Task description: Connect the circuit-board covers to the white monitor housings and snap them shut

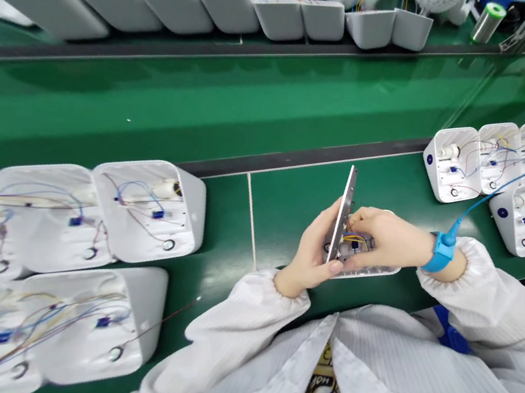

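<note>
My left hand (312, 254) grips a thin flat panel (342, 214), seen nearly edge-on and held upright, with the thumb on its near side. Below and to the right of the panel lies a white plastic housing (384, 270) with coloured wires (352, 239) and a small dark blue connector inside. My right hand (380, 236), with a blue wrist strap (442, 252) on its wrist, reaches over the housing. Its fingers are bent together near the wires behind the panel. What they pinch, if anything, is hidden.
Several open white housings with wires stand at left (145, 210) and right (456, 163). A row of grey-white housings (278, 20) lines the shelf beyond the green bench (221, 203). The blue strap cord (514, 176) runs right. A solder spool (488, 25) stands at the back.
</note>
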Action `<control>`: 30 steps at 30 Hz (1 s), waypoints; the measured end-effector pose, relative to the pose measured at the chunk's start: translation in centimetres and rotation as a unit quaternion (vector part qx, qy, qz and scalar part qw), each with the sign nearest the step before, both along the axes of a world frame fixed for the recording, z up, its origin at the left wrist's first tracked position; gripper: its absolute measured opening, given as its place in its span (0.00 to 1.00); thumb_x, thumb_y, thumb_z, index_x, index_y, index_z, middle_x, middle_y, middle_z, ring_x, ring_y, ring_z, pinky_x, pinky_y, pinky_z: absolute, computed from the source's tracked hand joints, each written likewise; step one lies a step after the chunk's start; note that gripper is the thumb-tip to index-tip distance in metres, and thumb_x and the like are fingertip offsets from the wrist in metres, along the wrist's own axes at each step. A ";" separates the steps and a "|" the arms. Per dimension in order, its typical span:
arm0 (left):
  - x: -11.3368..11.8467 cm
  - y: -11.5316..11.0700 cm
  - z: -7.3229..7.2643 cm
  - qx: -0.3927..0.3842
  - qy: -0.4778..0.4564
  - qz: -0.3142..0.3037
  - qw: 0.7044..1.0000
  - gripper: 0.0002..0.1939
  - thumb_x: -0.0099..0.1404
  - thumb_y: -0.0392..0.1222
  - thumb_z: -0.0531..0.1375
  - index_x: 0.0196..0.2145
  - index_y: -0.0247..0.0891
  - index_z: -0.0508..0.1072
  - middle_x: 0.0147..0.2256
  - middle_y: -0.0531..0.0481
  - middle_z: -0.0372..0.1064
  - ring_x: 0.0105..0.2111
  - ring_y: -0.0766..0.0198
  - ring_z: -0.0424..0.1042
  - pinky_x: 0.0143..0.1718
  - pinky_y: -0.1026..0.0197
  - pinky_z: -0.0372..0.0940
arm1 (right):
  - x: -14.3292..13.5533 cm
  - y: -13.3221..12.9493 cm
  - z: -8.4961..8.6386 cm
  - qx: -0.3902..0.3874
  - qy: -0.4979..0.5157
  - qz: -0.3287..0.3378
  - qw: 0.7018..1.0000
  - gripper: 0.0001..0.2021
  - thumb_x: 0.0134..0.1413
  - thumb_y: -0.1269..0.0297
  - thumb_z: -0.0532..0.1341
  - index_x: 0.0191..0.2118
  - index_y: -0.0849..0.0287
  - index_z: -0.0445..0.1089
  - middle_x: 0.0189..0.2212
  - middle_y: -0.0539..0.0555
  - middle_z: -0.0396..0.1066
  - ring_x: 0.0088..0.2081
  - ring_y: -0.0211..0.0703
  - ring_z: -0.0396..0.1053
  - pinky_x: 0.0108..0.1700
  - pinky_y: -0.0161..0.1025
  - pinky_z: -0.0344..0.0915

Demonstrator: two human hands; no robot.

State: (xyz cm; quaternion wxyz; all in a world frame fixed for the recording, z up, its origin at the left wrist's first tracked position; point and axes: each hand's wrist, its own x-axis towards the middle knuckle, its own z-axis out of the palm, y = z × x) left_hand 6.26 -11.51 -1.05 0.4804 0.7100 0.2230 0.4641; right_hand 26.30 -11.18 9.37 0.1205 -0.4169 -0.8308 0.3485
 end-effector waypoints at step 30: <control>-0.6 0.1 1.8 0.136 0.145 0.024 0.980 0.46 0.60 0.63 0.62 0.68 0.40 0.53 0.61 0.35 0.59 0.61 0.44 0.62 0.63 0.42 0.59 | 0.1 0.0 -3.1 0.185 -0.208 -0.111 0.954 0.07 0.60 0.67 0.61 0.42 0.62 0.73 0.49 0.65 0.70 0.53 0.58 0.60 0.46 0.49 0.55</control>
